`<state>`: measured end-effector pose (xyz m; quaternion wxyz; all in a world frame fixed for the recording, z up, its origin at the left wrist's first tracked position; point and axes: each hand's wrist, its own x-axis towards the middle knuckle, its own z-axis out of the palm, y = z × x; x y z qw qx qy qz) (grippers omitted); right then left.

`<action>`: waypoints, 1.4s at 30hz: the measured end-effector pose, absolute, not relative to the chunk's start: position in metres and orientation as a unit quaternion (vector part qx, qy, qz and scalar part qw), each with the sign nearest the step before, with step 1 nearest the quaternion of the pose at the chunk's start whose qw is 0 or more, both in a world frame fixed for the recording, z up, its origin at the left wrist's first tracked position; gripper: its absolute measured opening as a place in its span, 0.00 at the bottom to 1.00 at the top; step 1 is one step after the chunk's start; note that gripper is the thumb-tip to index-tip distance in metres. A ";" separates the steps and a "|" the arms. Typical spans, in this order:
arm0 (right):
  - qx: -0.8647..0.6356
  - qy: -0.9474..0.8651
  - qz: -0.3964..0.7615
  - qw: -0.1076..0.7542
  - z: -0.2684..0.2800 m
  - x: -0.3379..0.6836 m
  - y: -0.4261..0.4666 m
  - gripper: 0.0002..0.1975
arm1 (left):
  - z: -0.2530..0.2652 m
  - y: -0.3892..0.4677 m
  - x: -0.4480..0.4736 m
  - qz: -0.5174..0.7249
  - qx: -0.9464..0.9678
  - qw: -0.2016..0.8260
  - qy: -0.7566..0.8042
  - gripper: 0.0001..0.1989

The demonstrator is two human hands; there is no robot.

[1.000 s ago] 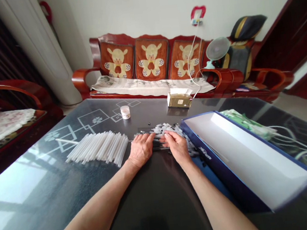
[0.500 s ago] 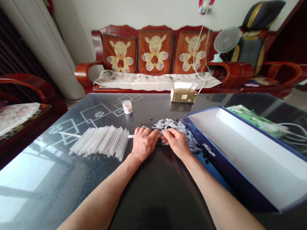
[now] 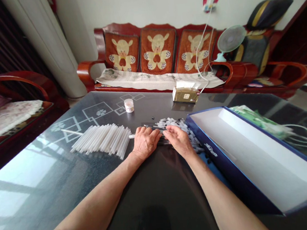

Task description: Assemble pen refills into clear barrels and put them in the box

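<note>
L hand [image 3: 146, 139] is palm-down, low over the tabletop [image 3: 151, 195], grip curled closed round a pale tube [image 3: 131, 136], w/ one end poking out on the L side. R hand [image 3: 178, 138] is right next to it, thumb + fingers bunched tight by the L fingertips; can't tell if that grip's got hold of anything, too small to see tbh. Thin dark stick [image 3: 154, 127] lies just past the fingers. Pile of white tubes [image 3: 102, 140] sits L of the hands, laid roughly side by side, and a heap of short pale bits [image 3: 170, 122] is just behind the R hand, up against the big blue box [image 3: 230, 165]. Lil jar [image 3: 129, 106] + tissue box [image 3: 184, 95] are further back.
</note>
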<state>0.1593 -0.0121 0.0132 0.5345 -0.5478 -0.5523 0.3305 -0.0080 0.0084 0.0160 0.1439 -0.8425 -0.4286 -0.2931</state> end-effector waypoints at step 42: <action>-0.566 -0.529 0.371 0.513 0.014 0.154 -0.013 0.20 | 0.013 0.011 -0.009 -0.280 -0.848 0.136 -0.428 0.20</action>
